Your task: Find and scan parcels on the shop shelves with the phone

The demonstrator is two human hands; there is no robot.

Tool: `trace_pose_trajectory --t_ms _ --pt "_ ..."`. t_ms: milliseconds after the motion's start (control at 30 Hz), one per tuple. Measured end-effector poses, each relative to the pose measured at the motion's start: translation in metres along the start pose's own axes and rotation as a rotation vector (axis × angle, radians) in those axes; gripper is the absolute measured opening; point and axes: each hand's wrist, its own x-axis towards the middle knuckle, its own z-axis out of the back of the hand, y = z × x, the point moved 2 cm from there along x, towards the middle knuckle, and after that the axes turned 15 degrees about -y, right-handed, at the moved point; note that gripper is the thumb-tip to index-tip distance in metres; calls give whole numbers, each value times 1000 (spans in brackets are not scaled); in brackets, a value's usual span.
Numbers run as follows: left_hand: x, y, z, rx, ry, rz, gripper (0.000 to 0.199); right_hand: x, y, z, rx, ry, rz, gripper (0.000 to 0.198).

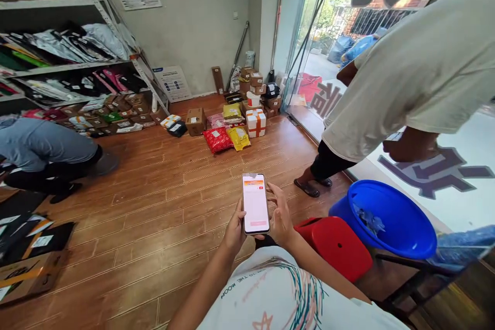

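Phone (256, 211) located in front of the wearer's torso, above the wood-plank floor (185, 221), roughly upright in the view, lit screen facing the wearer.

Left hand (234, 228): closed on the phone's left long side, thumb lying over the lower left edge; most of its fingers hidden behind the body. Right hand (282, 212): beside the right edge, fingers loosely bent and spread, not wrapped round anything; fingertip contact with the edge cannot be told.

Handling, judged by appearance — light, thin and stiff, with no give when squeezed. Smooth glass probably slippery; a drop onto the hard planks could crack it. Best hold: both long sides near the lower half, palm supporting the back — thumb kept to the rim, since stray contact may register on the screen.

Surroundings: red stool (340, 250) and blue tub (402, 206) to the right; red parcel (218, 140) and yellow parcel (238, 137) on the floor ahead.
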Motion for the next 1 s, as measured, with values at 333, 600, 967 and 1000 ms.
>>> trace_pose_trajectory --t_ms 333,600,967,1000 --pt "140 -90 8 69 -136 -37 88 161 -77 -93 175 187 -210 51" --pt "246 -183 21 90 -306 -129 88 291 -132 -199 238 388 -438 41" --pt "310 -330 149 -95 -481 -257 79 347 -179 -432 192 653 -514 43" --pt "316 -349 165 -93 -463 -250 80 349 -185 -457 192 650 -518 42"
